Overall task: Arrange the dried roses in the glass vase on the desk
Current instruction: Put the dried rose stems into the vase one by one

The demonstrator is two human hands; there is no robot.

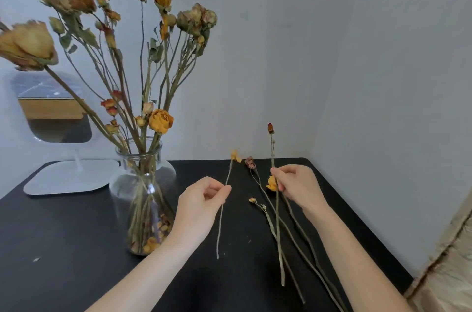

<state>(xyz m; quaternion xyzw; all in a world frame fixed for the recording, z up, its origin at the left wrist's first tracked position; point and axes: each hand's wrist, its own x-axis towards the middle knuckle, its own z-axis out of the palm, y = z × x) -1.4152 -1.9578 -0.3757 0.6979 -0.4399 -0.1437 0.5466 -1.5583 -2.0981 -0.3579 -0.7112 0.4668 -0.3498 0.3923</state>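
A clear glass vase stands on the black desk, left of centre, holding several tall dried roses with fallen petals at its bottom. My left hand pinches a thin stem with a small yellow bud, held just right of the vase. My right hand grips an upright stem topped by a dark red bud. Under my right hand, several loose dried roses lie on the desk, among them a pink bud and an orange bloom.
A white mirror on a flat stand sits behind and left of the vase. Grey walls close in the desk at the back and right. The desk's right edge drops to a beige surface.
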